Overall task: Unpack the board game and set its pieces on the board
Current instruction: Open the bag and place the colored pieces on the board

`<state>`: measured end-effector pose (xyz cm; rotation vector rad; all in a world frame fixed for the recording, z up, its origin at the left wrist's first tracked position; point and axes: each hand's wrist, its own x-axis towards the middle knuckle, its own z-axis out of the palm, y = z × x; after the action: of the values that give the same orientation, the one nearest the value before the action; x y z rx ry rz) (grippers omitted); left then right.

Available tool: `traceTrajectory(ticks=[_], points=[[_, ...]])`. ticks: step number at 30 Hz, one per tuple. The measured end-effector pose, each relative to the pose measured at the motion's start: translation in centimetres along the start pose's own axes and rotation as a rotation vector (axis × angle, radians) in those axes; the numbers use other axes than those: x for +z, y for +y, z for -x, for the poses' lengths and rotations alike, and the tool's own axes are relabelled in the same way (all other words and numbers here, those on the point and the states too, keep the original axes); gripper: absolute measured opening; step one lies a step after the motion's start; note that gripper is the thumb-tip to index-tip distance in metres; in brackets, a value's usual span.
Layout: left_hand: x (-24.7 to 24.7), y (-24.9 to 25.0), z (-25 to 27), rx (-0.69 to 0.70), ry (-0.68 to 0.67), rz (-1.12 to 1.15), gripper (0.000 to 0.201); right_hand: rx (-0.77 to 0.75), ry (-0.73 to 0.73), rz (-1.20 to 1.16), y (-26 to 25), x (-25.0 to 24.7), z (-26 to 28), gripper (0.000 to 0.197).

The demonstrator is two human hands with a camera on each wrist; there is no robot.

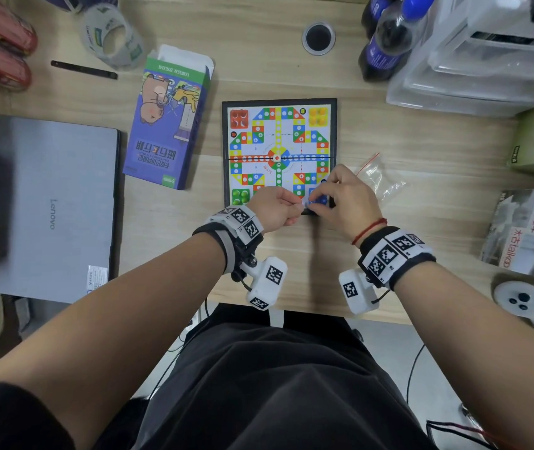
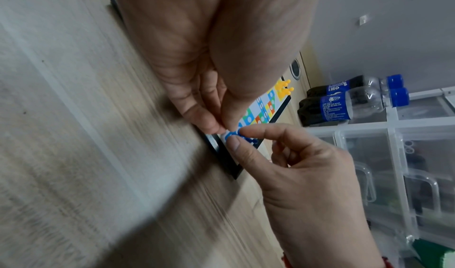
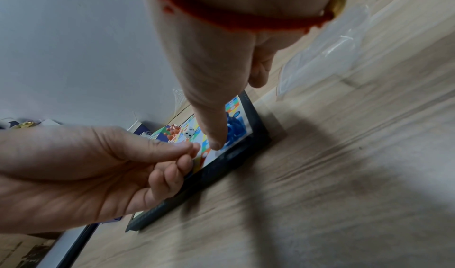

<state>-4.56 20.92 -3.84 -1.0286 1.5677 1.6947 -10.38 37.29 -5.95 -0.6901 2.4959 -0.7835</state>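
Observation:
The black-framed game board lies open on the wooden desk. Red pieces, yellow pieces and green pieces fill three corners, and a white die sits near the centre. At the near right corner my right hand pinches a blue piece between thumb and forefinger, among other blue pieces. My left hand is curled just left of it, thumb against forefinger, fingertips at the board's edge; nothing shows between them. The open game box lies left of the board.
An empty clear zip bag lies right of the board. A closed laptop sits far left, a tape roll at the back left, dark bottles and clear plastic drawers at the back right, a magazine right.

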Motion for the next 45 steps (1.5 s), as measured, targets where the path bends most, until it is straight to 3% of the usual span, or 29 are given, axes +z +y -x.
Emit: traceTrajectory(ticks=[9, 25, 28, 30, 33, 35, 37, 40, 42, 45], points=[[-0.1, -0.1, -0.1, -0.006, -0.003, 0.000, 0.024, -0.006, 0.006, -0.063, 0.8, -0.5, 0.1, 0.037], [0.4, 0.3, -0.1, 0.019, -0.108, -0.026, 0.022, 0.086, -0.102, -0.105, 1.0, -1.4, 0.2, 0.042], [0.0, 0.8, 0.1, 0.023, -0.068, -0.028, 0.022, 0.033, -0.146, -0.039, 1.4, -2.9, 0.2, 0.049], [-0.7, 1.5, 0.4, 0.046, -0.035, -0.054, 0.022, 0.040, -0.094, 0.070, 1.9, -4.0, 0.0, 0.052], [-2.4, 3.1, 0.5, 0.124, 0.127, -0.229, 0.013, 0.254, -0.025, 0.287, 2.7, -5.4, -0.6, 0.056], [-4.3, 4.2, 0.3, 0.177, 0.301, -0.344, 0.012, 0.417, -0.106, 0.356, 3.2, -5.6, -0.8, 0.058], [-6.3, 5.3, 0.2, 0.212, 0.482, -0.435, 0.021, 0.475, -0.140, 0.340, 3.5, -5.4, -0.9, 0.049], [-8.9, 6.4, -0.3, 0.203, 0.743, -0.606, 0.046, 0.474, -0.036, 0.261, 3.2, -5.8, -1.4, 0.026], [-10.5, 6.9, -0.1, 0.157, 0.879, -0.634, 0.067, 0.462, 0.046, 0.213, 2.1, -6.2, -2.3, 0.021], [-13.3, 6.5, 0.2, 0.099, 0.889, -0.680, 0.102, 0.425, 0.126, 0.126, -0.9, -6.5, -4.7, 0.018]])
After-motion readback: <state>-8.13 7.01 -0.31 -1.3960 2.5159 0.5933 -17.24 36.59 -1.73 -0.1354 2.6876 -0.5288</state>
